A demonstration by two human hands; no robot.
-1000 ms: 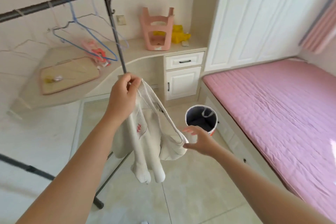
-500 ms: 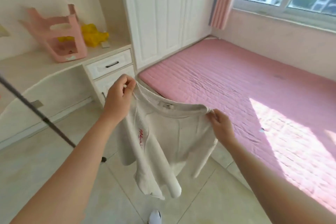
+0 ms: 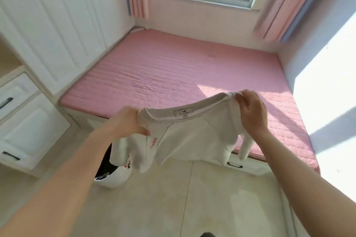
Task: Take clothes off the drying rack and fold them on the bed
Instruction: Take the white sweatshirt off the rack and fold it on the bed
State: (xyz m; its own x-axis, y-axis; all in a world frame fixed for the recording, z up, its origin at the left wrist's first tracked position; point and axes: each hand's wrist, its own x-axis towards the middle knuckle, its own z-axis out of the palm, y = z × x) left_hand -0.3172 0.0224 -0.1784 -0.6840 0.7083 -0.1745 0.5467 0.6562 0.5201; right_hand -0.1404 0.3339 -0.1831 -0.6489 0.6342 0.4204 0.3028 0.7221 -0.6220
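My left hand [image 3: 126, 121] and right hand [image 3: 252, 112] each pinched a shoulder of the cream sweater [image 3: 185, 138], fingers closed on the cloth — held wide so it hung flat, ready to lay down. Behind it on the floor stood a white bin [image 3: 113, 176], its dark inside mostly hidden. Beyond lay the pink bed [image 3: 173, 71] — bare.

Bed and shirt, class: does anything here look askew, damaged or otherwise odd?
Nothing stands out. The cream sweatshirt hangs level between the left hand and right hand, undamaged, and the pink mattress lies flat with only slight wrinkles.
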